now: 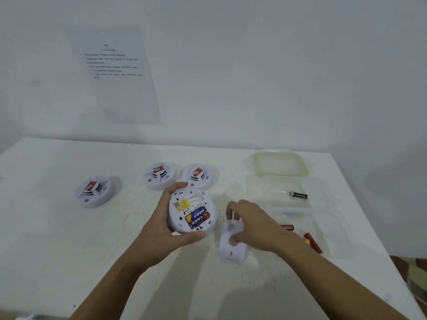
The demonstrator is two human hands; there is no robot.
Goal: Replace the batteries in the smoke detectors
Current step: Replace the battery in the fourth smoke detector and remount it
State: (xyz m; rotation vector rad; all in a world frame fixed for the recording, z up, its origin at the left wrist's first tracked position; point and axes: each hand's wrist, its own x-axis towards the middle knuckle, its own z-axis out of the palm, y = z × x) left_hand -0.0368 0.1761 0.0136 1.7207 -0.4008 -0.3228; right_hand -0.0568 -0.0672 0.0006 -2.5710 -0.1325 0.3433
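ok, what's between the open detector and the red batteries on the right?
Head view: the right hand, holding the white cover, lies between the open detector gripped by the left hand and the red batteries.

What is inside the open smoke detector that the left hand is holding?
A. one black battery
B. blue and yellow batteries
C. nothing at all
B: the smoke detector gripped by the left hand shows blue and yellow batteries in its open back, while the right hand holds a white cover; the black battery lies in the clear container.
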